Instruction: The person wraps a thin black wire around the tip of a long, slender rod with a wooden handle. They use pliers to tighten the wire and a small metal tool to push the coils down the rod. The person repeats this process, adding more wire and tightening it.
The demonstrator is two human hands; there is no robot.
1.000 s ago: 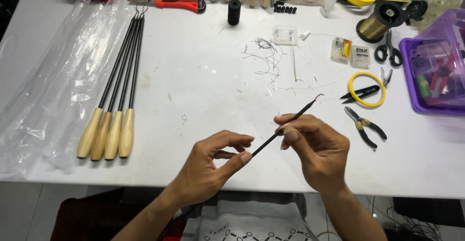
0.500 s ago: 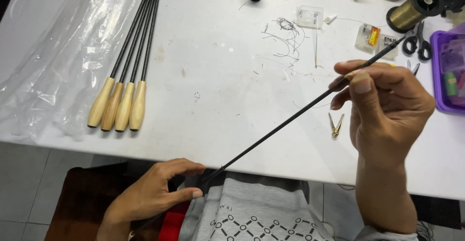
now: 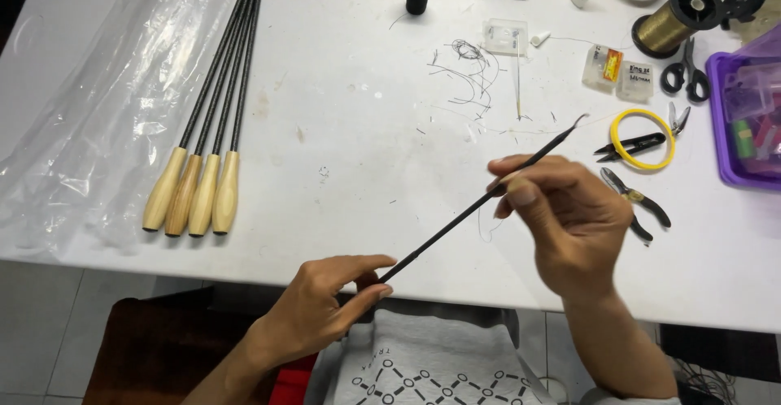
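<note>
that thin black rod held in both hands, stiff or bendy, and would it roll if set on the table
Probably stiff: the black rod runs straight between the left hand and right hand with no visible sag. It looks light, since fingertips alone pinch it. Being round and thin, it may roll on the flat white table, though its small hooked tip could check that.

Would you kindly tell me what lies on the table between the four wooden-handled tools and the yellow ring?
In the head view, between the wooden-handled tools and the yellow ring lie loose dark thread scraps and a thin needle on the white table.
</note>
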